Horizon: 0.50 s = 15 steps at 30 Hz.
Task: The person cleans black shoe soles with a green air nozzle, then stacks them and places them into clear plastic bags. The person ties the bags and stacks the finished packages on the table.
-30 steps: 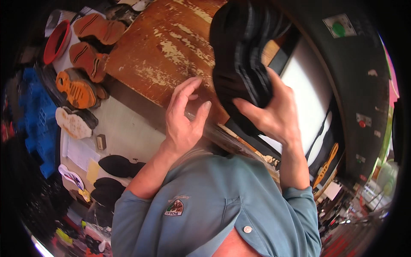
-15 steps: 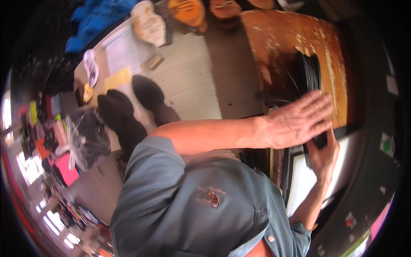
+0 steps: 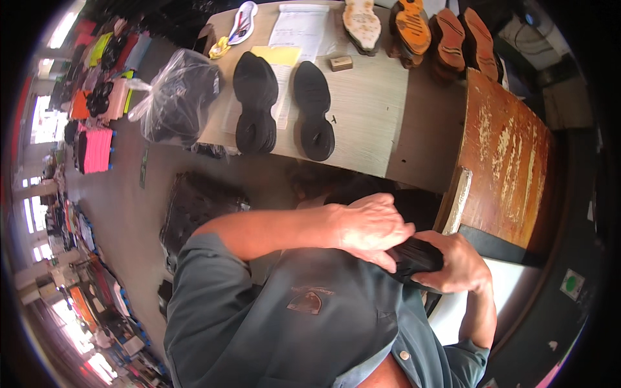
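Close to my body, above the right side of my shirt, I hold a bundle of thin black shoe soles [image 3: 419, 256]. My right hand [image 3: 458, 264] grips its right end, thumb and fingers wrapped round it. At the other end my left hand [image 3: 374, 227] has its fingers bent over the bundle, with the thumb below. The covered parts of the bundle are hidden by my hands. Beyond, on the table, lie a taller stack of black soles [image 3: 257, 87] and, to its right, another stack of black soles [image 3: 312, 90].
Right of the table [image 3: 362, 123] stands a worn wooden board [image 3: 501, 161]. Orange [image 3: 411, 29], white [image 3: 361, 24] and reddish sole-shaped pieces [image 3: 449, 40] line the back. A small block [image 3: 341, 63] lies near papers [image 3: 299, 29]. A clear plastic bag [image 3: 178, 97] sits left.
My hands have come from the wooden board toward my body, bringing the black soles off it. My left hand, flat before, now curls over the bundle. The view has swung, showing more to the left.
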Each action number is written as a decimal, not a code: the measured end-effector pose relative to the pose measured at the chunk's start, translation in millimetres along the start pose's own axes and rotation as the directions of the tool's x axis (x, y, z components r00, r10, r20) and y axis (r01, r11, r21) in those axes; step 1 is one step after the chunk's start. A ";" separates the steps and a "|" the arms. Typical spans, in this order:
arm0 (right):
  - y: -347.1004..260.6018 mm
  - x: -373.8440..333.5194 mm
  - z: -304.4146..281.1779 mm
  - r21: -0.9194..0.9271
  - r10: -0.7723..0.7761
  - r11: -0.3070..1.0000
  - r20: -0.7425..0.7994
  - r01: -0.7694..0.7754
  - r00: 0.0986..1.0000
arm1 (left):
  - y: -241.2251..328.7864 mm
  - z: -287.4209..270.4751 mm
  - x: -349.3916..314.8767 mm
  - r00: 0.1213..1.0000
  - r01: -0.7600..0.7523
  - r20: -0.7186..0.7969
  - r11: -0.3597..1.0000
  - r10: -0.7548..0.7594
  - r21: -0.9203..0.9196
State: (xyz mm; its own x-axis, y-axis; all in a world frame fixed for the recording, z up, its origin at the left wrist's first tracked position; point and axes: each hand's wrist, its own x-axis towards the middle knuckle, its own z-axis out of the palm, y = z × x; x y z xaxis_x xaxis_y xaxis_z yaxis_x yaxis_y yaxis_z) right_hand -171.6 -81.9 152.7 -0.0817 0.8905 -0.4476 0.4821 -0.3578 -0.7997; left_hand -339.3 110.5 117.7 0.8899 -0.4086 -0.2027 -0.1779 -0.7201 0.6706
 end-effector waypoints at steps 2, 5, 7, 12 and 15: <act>4.0 26.5 1.0 0.042 0.005 0.999 0.157 -0.011 0.988 | -7.3 25.5 -15.3 0.994 0.105 0.043 0.980 -0.099 -0.171; 15.2 53.3 -9.8 0.203 -0.018 0.978 0.265 -0.038 0.964 | -19.3 54.7 -47.2 0.969 0.207 -0.062 0.923 -0.239 -0.323; 24.9 61.8 -11.0 0.299 -0.030 0.954 0.198 -0.031 0.980 | -27.7 65.2 -73.6 0.932 0.238 -0.177 0.904 -0.315 -0.357; 36.1 108.2 28.9 0.641 0.169 0.766 -0.122 -0.052 0.978 | -47.3 68.1 -126.4 0.843 0.360 -0.235 0.831 -0.484 -0.424; 3.2 146.0 54.0 0.780 0.310 0.615 -0.375 0.117 0.874 | -66.5 60.7 -152.1 0.760 0.327 -0.352 0.791 -0.546 -0.517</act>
State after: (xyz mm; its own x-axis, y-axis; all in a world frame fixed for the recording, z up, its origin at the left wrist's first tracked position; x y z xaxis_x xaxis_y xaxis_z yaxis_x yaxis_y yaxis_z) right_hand -229.1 31.8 63.2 0.4051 0.7726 -0.4888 -0.3934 -0.3354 -0.8560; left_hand -488.3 186.6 60.6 0.9218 0.2796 -0.2687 0.3681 -0.4130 0.8330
